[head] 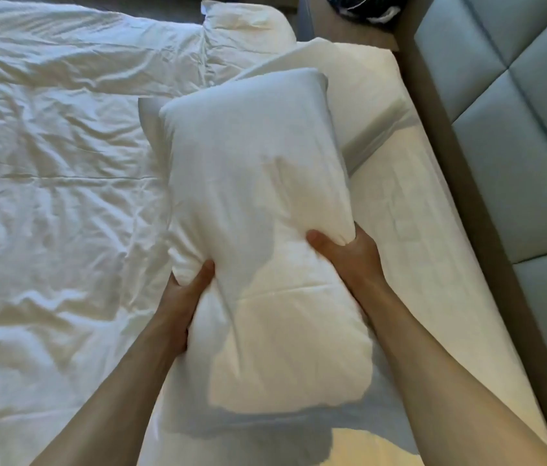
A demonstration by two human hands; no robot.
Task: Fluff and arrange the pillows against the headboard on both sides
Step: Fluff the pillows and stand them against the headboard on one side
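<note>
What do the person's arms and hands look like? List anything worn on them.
Both forearms are bare right down to the frame's bottom edge, with no sleeves showing. The left hand and right hand wear no gloves, and no watch, bracelet or ring can be seen. Motion blur softens the fingers, so small details cannot be ruled out.

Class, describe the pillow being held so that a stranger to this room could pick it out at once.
Start at the padded headboard on the right and move left across the white sheet. The held pillow is raised mid-bed; unlike the pillow lying flat beyond it, the left hand and right hand pinch its sides.
</note>
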